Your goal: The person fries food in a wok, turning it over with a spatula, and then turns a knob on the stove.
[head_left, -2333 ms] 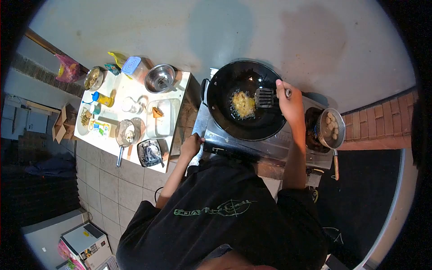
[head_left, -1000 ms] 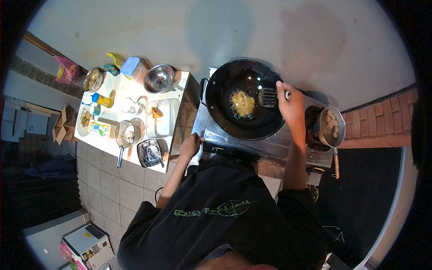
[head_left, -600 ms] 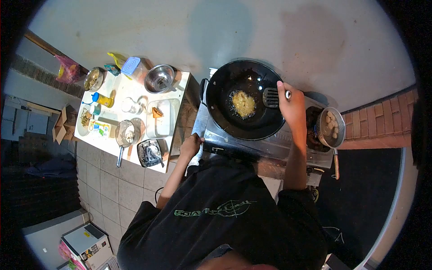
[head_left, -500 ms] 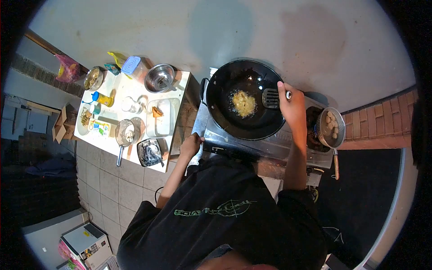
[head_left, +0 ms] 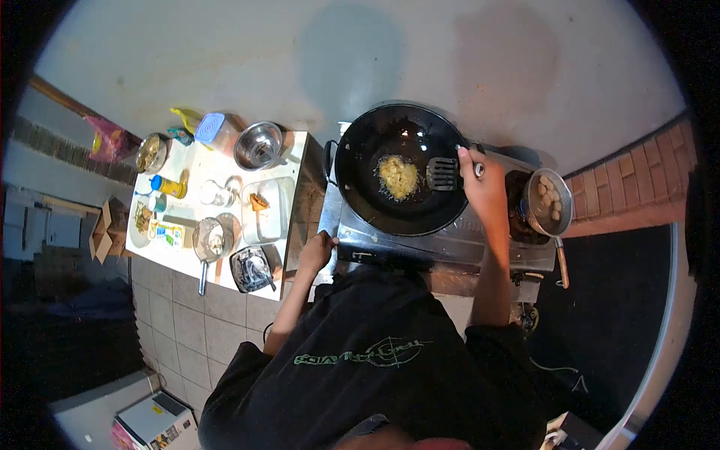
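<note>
A black wok (head_left: 364,202) sits on the steel gas stove (head_left: 420,244), with a pale yellow fritter-like piece of food (head_left: 398,178) bubbling in oil inside it. My right hand (head_left: 486,182) is closed round the handle of a black slotted spatula (head_left: 442,174). The spatula's blade is over the wok, just right of the food and apart from it. At the stove's front left corner, my left hand (head_left: 318,251) has its fingers curled against the edge; its fingertips are partly hidden.
Right of the wok, a pan (head_left: 551,225) with several round pieces stands on the second burner. On the left, a white table (head_left: 187,266) bears a steel bowl (head_left: 258,145), a clear container (head_left: 266,232), a strainer (head_left: 213,240), a black dish (head_left: 252,270) and a yellow bottle (head_left: 171,187).
The spatula's blade has shifted slightly left and down, closer to the food, and shows more broadly. My left hand stays at the stove corner. The whole view has moved a little.
</note>
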`<state>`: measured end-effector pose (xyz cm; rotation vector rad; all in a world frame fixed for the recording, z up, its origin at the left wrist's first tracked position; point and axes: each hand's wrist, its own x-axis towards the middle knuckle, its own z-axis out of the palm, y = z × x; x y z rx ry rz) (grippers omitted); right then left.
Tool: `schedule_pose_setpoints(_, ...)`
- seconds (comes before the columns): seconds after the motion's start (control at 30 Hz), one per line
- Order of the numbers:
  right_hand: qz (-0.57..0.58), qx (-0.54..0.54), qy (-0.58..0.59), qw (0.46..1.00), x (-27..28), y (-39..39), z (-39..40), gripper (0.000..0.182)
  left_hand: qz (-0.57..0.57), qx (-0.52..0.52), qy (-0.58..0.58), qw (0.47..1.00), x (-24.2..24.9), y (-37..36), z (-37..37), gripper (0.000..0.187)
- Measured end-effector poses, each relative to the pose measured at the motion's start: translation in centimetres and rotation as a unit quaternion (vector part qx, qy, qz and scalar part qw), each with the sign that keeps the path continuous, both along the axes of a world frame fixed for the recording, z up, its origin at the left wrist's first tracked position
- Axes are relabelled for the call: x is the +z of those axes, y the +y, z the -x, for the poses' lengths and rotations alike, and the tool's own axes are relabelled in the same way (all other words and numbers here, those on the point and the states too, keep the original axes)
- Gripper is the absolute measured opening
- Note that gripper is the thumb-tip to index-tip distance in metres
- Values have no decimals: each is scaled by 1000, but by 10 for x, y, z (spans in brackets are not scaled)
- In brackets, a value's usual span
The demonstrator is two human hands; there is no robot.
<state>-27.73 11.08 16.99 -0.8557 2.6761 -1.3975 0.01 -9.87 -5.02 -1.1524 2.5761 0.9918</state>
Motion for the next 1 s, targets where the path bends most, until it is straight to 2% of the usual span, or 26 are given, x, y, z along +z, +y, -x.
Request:
schedule_pose_setpoints(0.23, 95, -25, -31, 995, -6, 21, -14, 36, -10, -49, -3, 999, -13, -11, -5, 46)
schedule_pose_setpoints(0.3, 176, -36, -17, 984, -20, 27, -15, 37, -6, -72, 2, 997, -14, -12, -6, 48)
schedule_pose_setpoints(0.33, 144, -67, -128, 979, -21, 36, -20, 38, -3, -73, 6, 997, -11, -12, -6, 48)
schedule_pose_setpoints(0.5, 231, -99, -144, 957, -39, 42, -48, 37, 35, -100, 18, 994, -9, -12, -5, 43)
schedule_pose_setpoints(0.6, 267, -87, -238, 930, -47, 42, -63, 34, 3, -101, 11, 995, -12, -20, -4, 44)
schedule_pose_setpoints(0.7, 321, -79, -271, 904, -56, 41, -75, 34, 12, -124, -21, 992, -12, -26, -2, 47)
schedule_pose_setpoints(0.77, 320, -82, -257, 908, -57, 44, -77, 34, 1, -129, 1, 992, -8, -24, -3, 45)
schedule_pose_setpoints(0.83, 357, -32, -289, 888, -64, 47, -75, 31, 4, -112, -9, 994, 0, -9, -3, 41)
schedule_pose_setpoints(0.9, 359, -45, -291, 886, -70, 48, -72, 32, 27, -35, 43, 998, 10, 7, -9, 36)
schedule_pose_setpoints(1.0, 369, -34, -296, 880, -64, 49, -67, 32, 29, -3, 64, 998, 7, 24, -20, 23)
